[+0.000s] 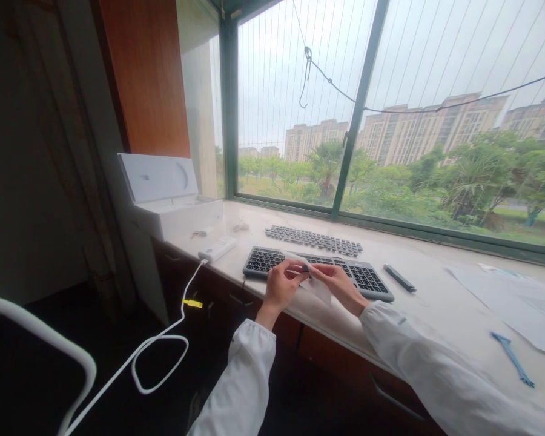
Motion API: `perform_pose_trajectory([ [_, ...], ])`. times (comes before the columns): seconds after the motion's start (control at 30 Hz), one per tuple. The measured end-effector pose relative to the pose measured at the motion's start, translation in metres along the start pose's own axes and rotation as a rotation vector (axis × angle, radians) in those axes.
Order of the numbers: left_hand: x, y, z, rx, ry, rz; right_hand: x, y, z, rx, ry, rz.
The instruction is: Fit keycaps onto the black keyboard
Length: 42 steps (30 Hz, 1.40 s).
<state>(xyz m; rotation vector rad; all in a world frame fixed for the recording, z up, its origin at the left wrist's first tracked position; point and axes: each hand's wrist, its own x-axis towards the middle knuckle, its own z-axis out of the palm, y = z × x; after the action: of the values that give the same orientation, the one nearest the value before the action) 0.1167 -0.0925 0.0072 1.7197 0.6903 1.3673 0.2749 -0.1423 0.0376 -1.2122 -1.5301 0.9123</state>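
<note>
Both hands meet above the front edge of a dark keyboard (367,280) lying on the counter. My left hand (283,282) is closed, its fingertips pinching a small dark keycap (306,269). My right hand (337,283) is closed too, its fingertips on the keycap's other side and on a thin white wipe (318,290) that hangs below the fingers. The hands and wipe hide the middle of the keyboard. Behind it, loose dark keycaps (313,240) lie in rows.
Right of the keyboard are a dark bar-shaped piece (399,278), a blue tool (513,360) and papers (518,303). At left stand an open white box (181,215) and a power strip (217,249) with a white cable (163,332). A window runs behind.
</note>
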Motion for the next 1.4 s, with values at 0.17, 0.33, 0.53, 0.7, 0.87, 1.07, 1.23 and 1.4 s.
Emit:
perform_pose_trajectory([
  [0.17, -0.002, 0.003, 0.0, -0.01, -0.054, -0.002, 0.001, 0.0, 0.0, -0.112, 0.039, 0.007],
  [0.33, -0.004, 0.006, -0.001, -0.041, -0.092, 0.027, 0.003, 0.004, -0.002, -0.13, 0.036, 0.076],
  [0.53, -0.007, 0.009, 0.0, 0.013, -0.115, 0.035, -0.001, -0.002, -0.002, -0.042, -0.006, 0.139],
  [0.7, -0.008, 0.011, 0.0, 0.097, -0.103, 0.036, -0.002, -0.002, -0.004, 0.022, -0.014, 0.166],
  [0.87, -0.006, 0.011, -0.002, 0.038, -0.075, 0.03, 0.0, -0.003, -0.009, 0.054, -0.133, 0.046],
  [1.07, -0.005, 0.009, -0.003, -0.017, -0.068, -0.007, 0.001, -0.003, -0.015, 0.043, -0.203, 0.016],
  [1.23, -0.004, 0.007, -0.001, -0.006, -0.013, -0.047, -0.001, -0.002, -0.014, -0.021, -0.105, 0.053],
  [1.4, -0.004, 0.009, 0.0, 0.054, 0.002, -0.041, -0.002, 0.0, -0.012, 0.036, -0.049, 0.106],
])
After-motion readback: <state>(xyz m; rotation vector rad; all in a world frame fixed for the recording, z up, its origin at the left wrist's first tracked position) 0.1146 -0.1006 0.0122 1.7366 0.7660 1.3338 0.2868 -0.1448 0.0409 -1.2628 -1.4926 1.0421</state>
